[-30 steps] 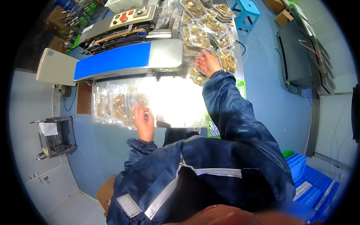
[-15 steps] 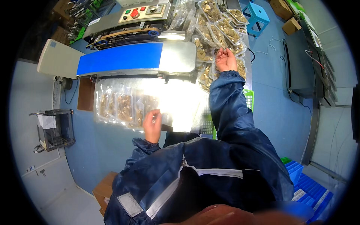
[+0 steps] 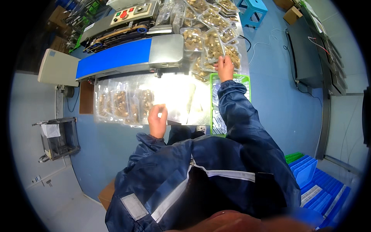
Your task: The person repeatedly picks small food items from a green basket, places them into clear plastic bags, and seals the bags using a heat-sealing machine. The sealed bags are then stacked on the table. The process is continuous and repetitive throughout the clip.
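Tray (image 3: 221, 45) of brown pieces, just ahead of my right fingers (image 3: 221, 62), which look nearly closed on its near corner. One-sided grip could tip it, spilling pieces. Left fingers (image 3: 155, 110) loosely curled beside bagged trays (image 3: 140, 99); any hold, can't tell.

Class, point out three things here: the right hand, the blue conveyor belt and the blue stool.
Right hand (image 3: 225, 70): head view, middle of the hand.
Blue conveyor belt (image 3: 114, 58): head view, middle of its upper face.
Blue stool (image 3: 254, 5): head view, on its seat.
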Motion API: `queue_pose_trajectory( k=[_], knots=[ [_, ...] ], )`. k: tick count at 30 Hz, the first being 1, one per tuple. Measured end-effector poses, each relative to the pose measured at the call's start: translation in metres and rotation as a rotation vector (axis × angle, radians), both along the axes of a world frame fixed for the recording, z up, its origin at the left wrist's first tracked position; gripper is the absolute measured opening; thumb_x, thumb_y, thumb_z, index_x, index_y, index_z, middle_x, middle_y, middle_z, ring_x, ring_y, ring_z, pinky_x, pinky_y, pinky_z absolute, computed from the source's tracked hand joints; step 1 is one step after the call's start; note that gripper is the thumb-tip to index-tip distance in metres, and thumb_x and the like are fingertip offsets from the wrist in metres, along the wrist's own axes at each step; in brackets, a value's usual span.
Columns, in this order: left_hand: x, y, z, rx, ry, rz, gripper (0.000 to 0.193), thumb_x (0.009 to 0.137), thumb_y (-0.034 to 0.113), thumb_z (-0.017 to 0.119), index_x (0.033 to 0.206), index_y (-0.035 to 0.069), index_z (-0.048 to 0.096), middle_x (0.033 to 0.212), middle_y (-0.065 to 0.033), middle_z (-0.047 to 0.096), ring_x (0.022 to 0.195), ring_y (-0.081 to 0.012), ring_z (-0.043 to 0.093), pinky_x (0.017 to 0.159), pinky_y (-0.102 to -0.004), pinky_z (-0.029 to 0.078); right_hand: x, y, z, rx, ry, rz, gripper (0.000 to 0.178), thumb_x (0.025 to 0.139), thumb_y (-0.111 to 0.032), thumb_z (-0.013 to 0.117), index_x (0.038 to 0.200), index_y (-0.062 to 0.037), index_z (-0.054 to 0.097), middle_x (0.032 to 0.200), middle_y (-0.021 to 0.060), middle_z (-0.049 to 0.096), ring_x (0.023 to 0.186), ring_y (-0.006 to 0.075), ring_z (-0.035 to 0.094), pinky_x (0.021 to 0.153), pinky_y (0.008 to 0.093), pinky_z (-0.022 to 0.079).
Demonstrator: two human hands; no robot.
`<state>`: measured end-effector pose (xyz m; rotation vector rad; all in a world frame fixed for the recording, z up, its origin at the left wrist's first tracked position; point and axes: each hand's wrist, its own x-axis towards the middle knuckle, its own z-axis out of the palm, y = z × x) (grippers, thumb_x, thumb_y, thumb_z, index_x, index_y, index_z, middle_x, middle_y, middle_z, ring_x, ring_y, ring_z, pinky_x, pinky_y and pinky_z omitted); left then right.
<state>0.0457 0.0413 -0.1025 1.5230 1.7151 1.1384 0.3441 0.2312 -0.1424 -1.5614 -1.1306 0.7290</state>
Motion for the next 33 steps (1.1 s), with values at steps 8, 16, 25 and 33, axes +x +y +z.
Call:
queue_pose_trajectory(
  k=[8, 16, 25, 33],
  knots=[
    [0.024, -0.016, 0.005, 0.016, 0.055, -0.043, 0.015, 0.091, 0.009, 0.062, 0.101, -0.001, 0.065, 0.094, -0.0072, 0.067, 0.092, -0.0157, 0.063, 0.083, -0.0297, 0.049, 0.030, -0.002, 0.018, 0.177, 0.091, -0.039, 0.018, 0.094, -0.015, 0.057, 0.083, -0.0008, 0.051, 0.082, 0.0148, 0.055, 0.074, 0.0335, 0.060, 0.071, 0.0424, 0.051],
    [0.030, -0.014, 0.012, 0.136, 0.132, -0.028, 0.016, 0.086, 0.007, 0.064, 0.101, 0.000, 0.064, 0.094, -0.0137, 0.065, 0.088, -0.0284, 0.063, 0.079, -0.0361, 0.049, 0.023, -0.137, 0.084, -0.516, 1.314, 0.448, 0.012, 0.093, -0.013, 0.056, 0.098, -0.0025, 0.059, 0.083, 0.0071, 0.063, 0.075, 0.0226, 0.067, 0.068, 0.0403, 0.056],
    [0.060, -0.007, 0.003, 0.041, 0.201, -0.054, 0.017, 0.090, 0.009, 0.061, 0.104, 0.000, 0.061, 0.096, -0.0173, 0.063, 0.089, -0.0346, 0.062, 0.079, -0.0387, 0.049, 0.051, -0.197, 0.038, -0.721, 1.156, 0.463, 0.013, 0.091, -0.013, 0.056, 0.090, 0.0000, 0.055, 0.077, 0.0116, 0.058, 0.066, 0.0259, 0.064, 0.061, 0.0382, 0.056],
    [0.085, -0.024, -0.037, -0.058, 0.245, -0.150, 0.030, 0.086, 0.007, 0.061, 0.115, 0.002, 0.054, 0.110, -0.0198, 0.060, 0.099, -0.0350, 0.062, 0.085, -0.0410, 0.049, 0.011, -0.214, 0.023, -0.487, 0.881, 0.134, 0.011, 0.093, -0.010, 0.055, 0.093, 0.0007, 0.052, 0.087, 0.0157, 0.062, 0.066, 0.0235, 0.067, 0.056, 0.0331, 0.056]
  ],
)
